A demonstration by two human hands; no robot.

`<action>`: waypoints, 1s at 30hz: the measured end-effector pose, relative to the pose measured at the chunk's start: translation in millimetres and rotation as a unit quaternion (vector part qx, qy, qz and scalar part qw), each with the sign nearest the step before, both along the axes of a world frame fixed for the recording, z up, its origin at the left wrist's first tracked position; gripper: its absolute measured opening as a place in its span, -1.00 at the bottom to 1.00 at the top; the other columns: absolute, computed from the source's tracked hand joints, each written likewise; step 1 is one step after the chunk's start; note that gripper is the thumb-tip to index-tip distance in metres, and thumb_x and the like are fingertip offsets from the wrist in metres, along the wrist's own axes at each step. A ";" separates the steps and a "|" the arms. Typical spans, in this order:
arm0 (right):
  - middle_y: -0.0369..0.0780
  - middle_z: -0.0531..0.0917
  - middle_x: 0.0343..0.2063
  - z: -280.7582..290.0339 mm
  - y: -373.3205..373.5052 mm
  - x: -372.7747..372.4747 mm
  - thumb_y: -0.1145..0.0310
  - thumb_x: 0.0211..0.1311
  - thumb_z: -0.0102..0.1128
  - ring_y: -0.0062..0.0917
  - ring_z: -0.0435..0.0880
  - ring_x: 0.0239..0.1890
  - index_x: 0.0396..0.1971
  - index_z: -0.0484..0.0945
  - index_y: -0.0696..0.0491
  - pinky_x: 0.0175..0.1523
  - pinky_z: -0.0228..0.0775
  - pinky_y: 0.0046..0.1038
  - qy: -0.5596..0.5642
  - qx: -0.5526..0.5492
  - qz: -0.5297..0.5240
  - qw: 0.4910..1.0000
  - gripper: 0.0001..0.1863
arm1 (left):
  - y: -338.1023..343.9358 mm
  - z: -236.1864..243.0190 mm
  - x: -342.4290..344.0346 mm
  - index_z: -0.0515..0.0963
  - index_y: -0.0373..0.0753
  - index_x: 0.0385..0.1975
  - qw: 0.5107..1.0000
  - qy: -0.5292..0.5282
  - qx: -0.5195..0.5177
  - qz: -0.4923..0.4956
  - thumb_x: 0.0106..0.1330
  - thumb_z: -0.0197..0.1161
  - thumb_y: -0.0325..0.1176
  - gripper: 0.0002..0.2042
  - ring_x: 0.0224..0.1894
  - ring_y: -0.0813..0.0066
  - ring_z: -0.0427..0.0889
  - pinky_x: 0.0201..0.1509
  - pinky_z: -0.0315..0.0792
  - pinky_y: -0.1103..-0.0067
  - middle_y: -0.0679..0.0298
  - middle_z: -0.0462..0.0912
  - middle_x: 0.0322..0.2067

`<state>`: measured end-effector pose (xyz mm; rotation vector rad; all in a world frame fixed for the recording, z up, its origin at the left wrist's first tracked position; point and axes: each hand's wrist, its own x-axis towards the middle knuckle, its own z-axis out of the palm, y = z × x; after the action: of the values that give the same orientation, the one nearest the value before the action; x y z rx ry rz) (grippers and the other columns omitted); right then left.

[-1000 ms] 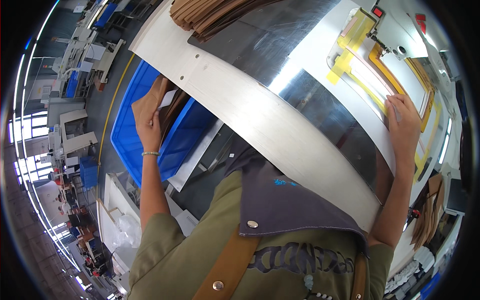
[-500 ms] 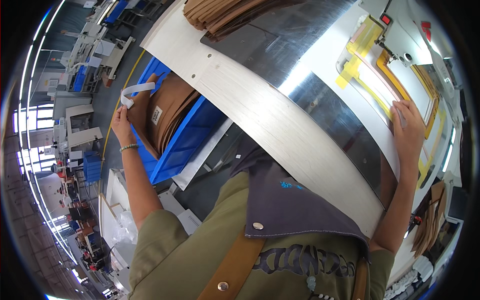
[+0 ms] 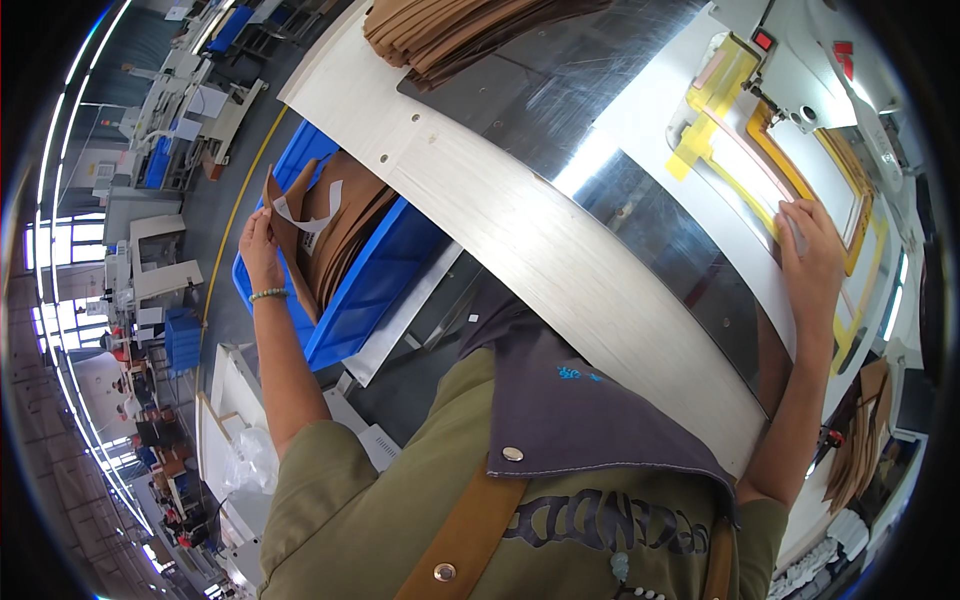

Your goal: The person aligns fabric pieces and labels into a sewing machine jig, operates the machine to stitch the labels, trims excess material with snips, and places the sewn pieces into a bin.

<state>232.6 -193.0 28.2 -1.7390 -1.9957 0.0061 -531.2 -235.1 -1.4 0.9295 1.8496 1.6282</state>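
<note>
At the left, my left hand (image 3: 258, 245) is closed on the edge of a brown piece (image 3: 283, 240) at the blue bin (image 3: 365, 305). A curved white strip (image 3: 325, 208) hangs over the other brown pieces (image 3: 342, 250) in that bin. On the right, my right hand (image 3: 812, 250) has its fingers bent onto the edge of a white template (image 3: 760, 170) with yellow tape and an orange border, beside the white machine head (image 3: 810, 85).
A steel-edged table (image 3: 505, 250) crosses the middle, with dark shiny plates and a pile of brown pieces (image 3: 460, 30) at the top. More brown pieces (image 3: 860, 430) hang at lower right. Workstations (image 3: 170, 110) and a yellow floor line lie beyond the bin at left.
My left hand has moved left toward the bin's outer side. The white strip rose above that hand half a second ago and now droops over the pieces. My right hand has barely moved.
</note>
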 end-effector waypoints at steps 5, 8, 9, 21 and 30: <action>-0.13 0.72 -0.09 -0.9 0.2 1.1 0.39 0.47 0.29 -0.28 0.73 -0.02 -0.03 0.75 0.21 0.13 0.53 -0.34 -0.015 0.008 0.005 1.000 -0.76 | 2.0 -2.5 -11.1 0.63 -0.26 0.02 1.000 -0.001 0.015 0.008 0.57 0.28 -0.37 -0.84 -0.22 0.70 0.65 -0.12 0.49 0.69 0.42 0.73 -0.21; -0.12 0.72 -0.09 -1.8 0.3 1.7 0.39 0.47 0.29 -0.27 0.72 -0.02 -0.04 0.75 0.21 0.13 0.53 -0.33 -0.018 0.009 0.004 1.000 -0.76 | 2.9 -2.5 -21.5 0.62 -0.26 0.03 0.999 0.036 0.014 0.031 0.56 0.28 -0.38 -0.83 -0.20 0.66 0.66 -0.11 0.51 0.68 0.38 0.73 -0.18; -0.12 0.72 -0.09 -2.0 0.3 1.8 0.39 0.47 0.30 -0.27 0.72 -0.02 -0.04 0.75 0.21 0.13 0.53 -0.33 -0.019 0.009 0.002 1.000 -0.76 | 3.6 -1.1 -24.6 0.62 -0.26 0.03 0.999 0.037 0.019 0.007 0.56 0.28 -0.38 -0.83 -0.20 0.66 0.66 -0.11 0.51 0.68 0.38 0.73 -0.18; -0.11 0.71 -0.08 -0.8 0.9 3.3 0.38 0.47 0.29 -0.24 0.72 -0.01 -0.01 0.74 0.22 0.14 0.52 -0.32 0.001 -0.010 0.011 1.000 -0.74 | -27.3 74.1 -72.1 0.59 -0.47 0.07 0.942 0.070 0.262 0.198 0.53 0.14 -0.42 -0.72 0.09 0.24 0.70 0.23 0.61 0.39 0.06 0.68 0.03; -0.12 0.72 -0.08 -5.5 0.9 5.0 0.39 0.44 0.29 -0.23 0.72 0.02 -0.04 0.75 0.19 0.16 0.54 -0.31 -0.021 0.019 0.009 1.000 -0.77 | -29.8 97.9 -70.4 0.58 -0.47 0.12 0.924 0.166 0.228 0.257 0.51 0.17 -0.40 -0.69 0.11 0.27 0.69 0.25 0.60 0.39 0.09 0.68 0.07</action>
<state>237.6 -192.1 22.8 -1.7105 -2.0273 -0.0625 -601.6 -264.9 96.5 1.0083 2.1061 2.4263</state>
